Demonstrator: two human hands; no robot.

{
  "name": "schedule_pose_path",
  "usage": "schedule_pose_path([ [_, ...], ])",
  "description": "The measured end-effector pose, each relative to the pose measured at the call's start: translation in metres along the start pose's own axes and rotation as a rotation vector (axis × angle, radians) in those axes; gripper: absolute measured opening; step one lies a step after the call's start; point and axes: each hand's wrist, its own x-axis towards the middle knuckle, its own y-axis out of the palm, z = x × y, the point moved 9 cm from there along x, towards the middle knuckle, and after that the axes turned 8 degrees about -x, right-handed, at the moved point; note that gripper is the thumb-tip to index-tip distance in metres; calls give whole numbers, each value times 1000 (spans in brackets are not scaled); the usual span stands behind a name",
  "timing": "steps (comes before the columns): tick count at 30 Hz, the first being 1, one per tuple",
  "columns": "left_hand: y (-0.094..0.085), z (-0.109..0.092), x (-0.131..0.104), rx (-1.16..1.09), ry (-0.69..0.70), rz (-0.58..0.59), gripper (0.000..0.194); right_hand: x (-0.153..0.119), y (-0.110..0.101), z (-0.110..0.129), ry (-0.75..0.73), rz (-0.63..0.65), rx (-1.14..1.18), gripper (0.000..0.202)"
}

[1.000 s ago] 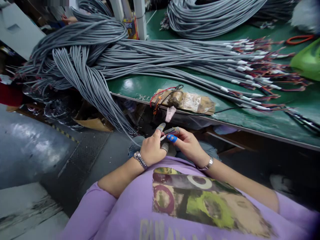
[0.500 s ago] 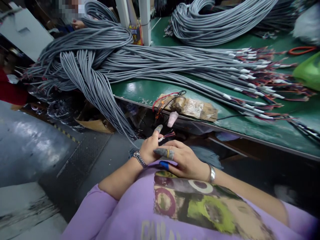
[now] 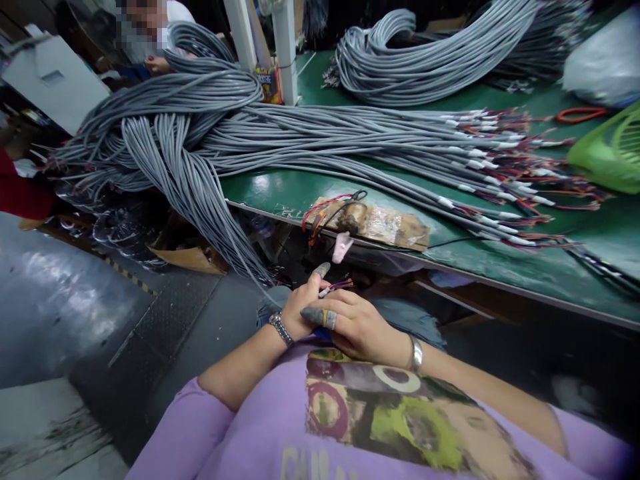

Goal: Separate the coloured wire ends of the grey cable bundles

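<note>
My left hand (image 3: pixel 301 308), with a grey cot on one digit, is closed on a grey cable. The cable's stripped end (image 3: pixel 343 285), with thin coloured wires fanned out, sticks out between my two hands. My right hand (image 3: pixel 369 328) lies against the left, its fingers curled inward, one in a grey cot banded with yellow. A bit of blue shows under it, and what its fingertips hold is hidden. Beyond my hands, a pink clip (image 3: pixel 342 247) hangs at the bench edge, by a taped cardboard piece (image 3: pixel 400 225) with red and black leads.
Long grey cables (image 3: pixel 320 127) lie along the green bench (image 3: pixel 270 188), one bundle drooping over its edge. A coiled cable bundle (image 3: pixel 430 67) is behind, near a white post (image 3: pixel 285 53). At the right sits a green basket (image 3: pixel 613 150). A co-worker's hand (image 3: pixel 158 65) is far left.
The view has shifted slightly, so the bench sits lower in the picture. My right hand's fingers have drawn in closer over my left hand, and the blue-covered finger is now mostly hidden.
</note>
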Motion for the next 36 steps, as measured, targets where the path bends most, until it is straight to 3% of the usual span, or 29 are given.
schedule_pose_path([
  [8,0,11,1,-87,10,-6,34,0,5,2,-17,7,-29,28],
  [14,-2,19,3,-183,-71,-56,35,4,5,4,-27,30,-46,27],
  [17,0,12,2,-388,-47,-47,53,-1,0,3,-19,2,-21,21],
  [19,-1,6,1,-530,-28,-55,66,-7,-5,-8,83,-40,48,18],
  [23,1,3,-2,-674,-44,-56,70,-30,-3,-61,619,-142,302,18],
  [25,5,1,-3,-678,-25,-36,69,-37,5,-76,782,-171,437,29],
  [27,10,-4,-3,-668,13,-4,64,-36,10,-82,834,-203,542,32],
  [31,19,-16,-8,-612,54,82,56,-34,8,-95,891,-295,662,17],
  [36,9,-26,-11,-420,110,48,36,-41,8,-109,975,-297,820,19],
])
